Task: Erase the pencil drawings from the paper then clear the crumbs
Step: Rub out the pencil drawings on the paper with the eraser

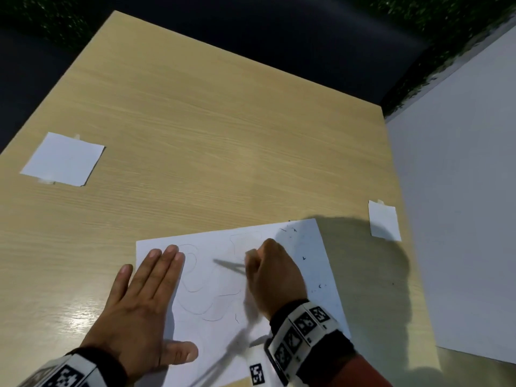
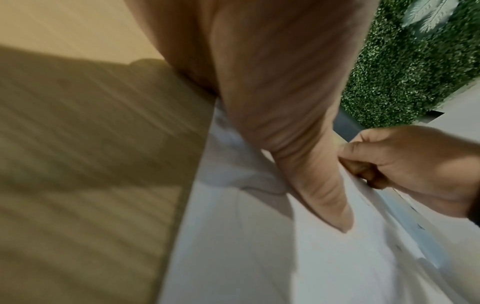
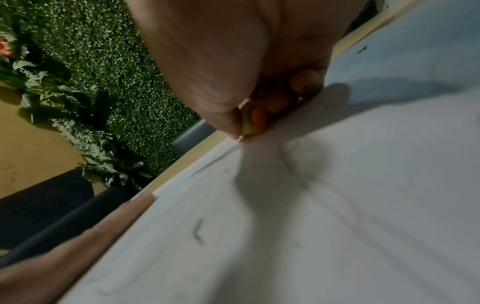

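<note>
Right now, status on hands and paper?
Left hand flat, pressing paper. Right hand pinching eraser, rubbing. Pencil lines remain; crumbs scattered.

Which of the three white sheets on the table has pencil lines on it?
The large paper under both hands, nearest the camera. The small square sheet at far left and the small sheet at right look blank.

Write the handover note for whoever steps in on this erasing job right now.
Left hand: flat, fingers straight, pressing the paper down at its left edge.
Right hand: pinching a small eraser, tip on the sheet's upper middle.
Done: upper area looks partly rubbed out, with only faint traces.
Left: pencil curves in the middle and lower left; then clear the dark crumbs scattered toward the sheet's right side and far corner.
</note>
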### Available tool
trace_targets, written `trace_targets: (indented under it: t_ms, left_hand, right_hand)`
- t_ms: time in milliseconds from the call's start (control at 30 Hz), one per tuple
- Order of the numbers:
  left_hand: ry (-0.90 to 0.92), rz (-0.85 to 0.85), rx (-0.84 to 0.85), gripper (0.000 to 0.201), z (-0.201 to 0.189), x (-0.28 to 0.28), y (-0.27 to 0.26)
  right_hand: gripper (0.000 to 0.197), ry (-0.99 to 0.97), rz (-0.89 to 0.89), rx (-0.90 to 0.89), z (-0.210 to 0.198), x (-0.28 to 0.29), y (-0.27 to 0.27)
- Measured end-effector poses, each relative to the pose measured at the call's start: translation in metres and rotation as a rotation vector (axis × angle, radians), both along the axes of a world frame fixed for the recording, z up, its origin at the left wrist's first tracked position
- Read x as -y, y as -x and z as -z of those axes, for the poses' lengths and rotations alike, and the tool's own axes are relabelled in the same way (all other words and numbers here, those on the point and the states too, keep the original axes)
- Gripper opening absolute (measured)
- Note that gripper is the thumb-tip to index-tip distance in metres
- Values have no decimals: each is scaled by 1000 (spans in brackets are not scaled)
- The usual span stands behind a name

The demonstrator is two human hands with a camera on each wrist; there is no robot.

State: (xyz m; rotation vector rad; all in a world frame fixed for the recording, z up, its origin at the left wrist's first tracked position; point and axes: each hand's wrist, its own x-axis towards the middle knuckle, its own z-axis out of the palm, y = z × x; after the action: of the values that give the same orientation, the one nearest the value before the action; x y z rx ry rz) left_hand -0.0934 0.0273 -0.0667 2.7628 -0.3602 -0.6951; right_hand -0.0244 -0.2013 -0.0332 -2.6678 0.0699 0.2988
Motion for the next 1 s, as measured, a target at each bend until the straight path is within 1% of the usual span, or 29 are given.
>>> trace_targets:
  t_ms: [67,100,167,200,233,267,300,367,433,500,567,600,633,667,700,733,767,800,833,867,900,967,1000]
  left_hand:
    - [-9,10,0,144,-1,2,-1]
    - [-11,6,3,144,-1,3,-1]
    - [-11,3,-2,143,-2,2,0]
    - [-12,6,-1,143,-2,2,0]
    - [-15,5,3,142,-2,3,0]
    - [-17,1,11,142,-3,3,0]
    - [-17,0,18,142,-3,3,0]
    - [-26,-1,24,141,-1,3,2]
    - [-20,-11,30,143,0,3,3]
    - [-8,-17,36,145,0,4,3]
    - [0,-19,47,145,0,3,2]
    - [3,-17,49,145,0,4,2]
    - [3,-13,50,145,0,4,2]
    - [1,-15,52,145,0,4,2]
    - [0,-23,54,146,0,4,2]
    - [-6,-28,52,146,0,4,2]
    - [-12,-26,49,147,1,5,3]
    - [-16,-26,51,147,1,6,4]
    - [-16,-32,53,147,1,6,4]
    - [-15,-38,53,147,1,6,4]
    - [-19,-37,50,147,0,7,3]
    - [-25,-34,53,146,-2,7,3]
    - [-22,-33,51,146,-2,6,2]
  right_hand:
    - [19,0,-29,36,-2,-10,3]
    - [19,-17,-92,53,-1,-25,9]
    - [21,-17,-292,78,0,-61,26]
    - [23,-19,-352,65,0,-69,32]
    - [23,-11,-354,75,-1,-68,32]
    - [23,7,-291,81,-2,-57,26]
    - [24,9,-183,53,-2,-41,18]
    - [26,31,26,-47,-5,-3,2]
    - [26,45,83,-41,-9,13,-4]
    - [23,32,-7,13,-10,-7,0]
    - [21,-95,-216,34,-1,-47,21]
    - [24,-142,-299,12,1,-64,32]
    - [28,-124,-351,4,7,-71,39]
    - [28,-110,-339,36,11,-66,37]
    - [24,-91,-269,59,11,-53,27]
    - [22,-37,-185,39,11,-38,15]
    - [23,23,-81,7,5,-20,4]
    - [25,65,-7,19,2,-6,-5]
    - [24,55,23,37,0,0,-10]
    - [23,34,9,68,-3,-6,-11]
    - [21,0,-50,68,-5,-22,-4]
    - [17,-124,-285,43,-1,-63,24]
    - [16,-133,-368,55,2,-73,36]
